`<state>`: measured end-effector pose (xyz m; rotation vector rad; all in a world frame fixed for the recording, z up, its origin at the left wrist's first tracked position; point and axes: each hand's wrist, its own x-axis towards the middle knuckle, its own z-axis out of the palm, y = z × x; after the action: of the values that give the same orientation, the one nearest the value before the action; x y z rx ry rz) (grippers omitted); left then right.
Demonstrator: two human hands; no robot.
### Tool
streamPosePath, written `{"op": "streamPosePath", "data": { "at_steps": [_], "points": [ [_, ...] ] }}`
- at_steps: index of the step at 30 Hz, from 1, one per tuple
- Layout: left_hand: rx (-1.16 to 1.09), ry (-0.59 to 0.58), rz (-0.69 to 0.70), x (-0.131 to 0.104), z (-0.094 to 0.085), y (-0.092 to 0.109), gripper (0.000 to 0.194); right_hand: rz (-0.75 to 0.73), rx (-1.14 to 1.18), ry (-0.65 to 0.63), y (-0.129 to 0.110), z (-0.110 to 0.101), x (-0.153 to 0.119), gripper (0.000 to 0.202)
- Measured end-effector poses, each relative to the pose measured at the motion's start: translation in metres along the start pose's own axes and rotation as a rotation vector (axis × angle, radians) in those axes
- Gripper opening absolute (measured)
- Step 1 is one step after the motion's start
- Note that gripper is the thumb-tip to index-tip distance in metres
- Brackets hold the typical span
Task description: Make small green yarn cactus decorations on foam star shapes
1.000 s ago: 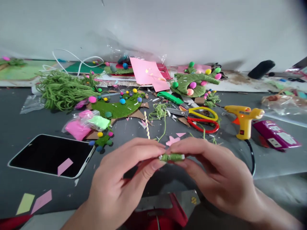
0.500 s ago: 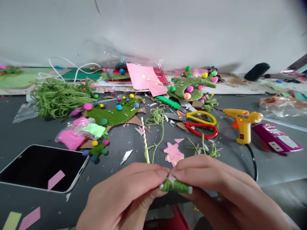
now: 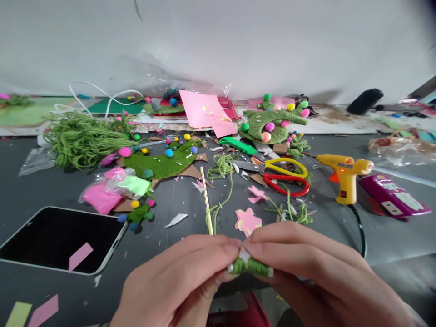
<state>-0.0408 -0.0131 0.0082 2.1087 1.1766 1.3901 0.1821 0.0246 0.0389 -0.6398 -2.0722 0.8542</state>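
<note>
My left hand (image 3: pixel 177 271) and my right hand (image 3: pixel 316 263) meet at the front edge of the table, both closed. Between their fingertips they pinch a small green yarn-wrapped piece (image 3: pixel 259 267) with white ends and a white patch at its middle. Much of it is hidden behind the fingers. Just beyond my hands lies a pink paper star (image 3: pixel 248 220), and farther back a smaller pink star (image 3: pixel 258 192). A yellow patterned paper straw (image 3: pixel 206 200) points away from my left hand.
Scissors (image 3: pixel 272 173), a green box cutter (image 3: pixel 238 146) and a yellow glue gun (image 3: pixel 345 175) lie toward the right. Left are a phone (image 3: pixel 61 238), bagged pink clay (image 3: pixel 102 196) and green yarn (image 3: pixel 86 138). Pom-pom-decorated green crescents (image 3: pixel 163 161) stand behind.
One pink star has shifted away from the other toward the scissors. A white scrap near the straw has turned flatter. My hands keep their pinch, almost unmoved.
</note>
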Motion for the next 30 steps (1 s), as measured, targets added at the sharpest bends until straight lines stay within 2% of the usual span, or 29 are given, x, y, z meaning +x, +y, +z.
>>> {"op": "streamPosePath", "data": {
  "at_steps": [4,8,9,12,14,16,18,21,22,25,30],
  "points": [
    [0.082,0.054,-0.073,0.000,0.005,-0.006,0.031,0.008,-0.145,0.036,0.014,-0.002,0.000,0.036],
    [0.095,0.048,-0.165,0.003,0.010,-0.016,0.022,0.304,-0.259,0.146,0.035,-0.013,0.002,0.009],
    [0.077,0.053,-0.179,0.004,0.011,-0.019,0.022,0.381,-0.244,0.150,0.039,-0.017,0.003,0.010],
    [0.034,0.047,-0.196,0.006,0.014,-0.022,0.020,0.509,-0.234,0.161,0.047,-0.026,0.002,0.047],
    [0.022,0.051,-0.196,0.008,0.015,-0.020,0.017,0.475,-0.228,0.138,0.047,-0.027,0.000,0.043],
    [0.036,0.051,-0.188,0.010,0.016,-0.016,0.015,0.358,-0.220,0.080,0.045,-0.024,-0.002,0.023],
    [0.062,0.061,-0.171,0.011,0.015,-0.012,0.014,0.262,-0.227,0.017,0.042,-0.019,-0.003,0.015],
    [0.091,0.091,-0.138,0.012,0.015,-0.007,0.011,0.223,-0.247,0.052,0.036,-0.014,-0.005,0.014],
    [0.091,0.099,-0.133,0.012,0.015,-0.006,0.011,0.212,-0.234,0.085,0.034,-0.013,-0.005,0.017],
    [0.038,0.102,-0.173,0.011,0.015,-0.004,0.008,0.189,-0.130,0.137,0.025,-0.008,-0.009,0.050],
    [-0.131,0.120,-0.286,0.010,0.016,-0.005,0.007,0.184,-0.131,0.114,0.014,0.004,-0.013,0.056]
  ]
}}
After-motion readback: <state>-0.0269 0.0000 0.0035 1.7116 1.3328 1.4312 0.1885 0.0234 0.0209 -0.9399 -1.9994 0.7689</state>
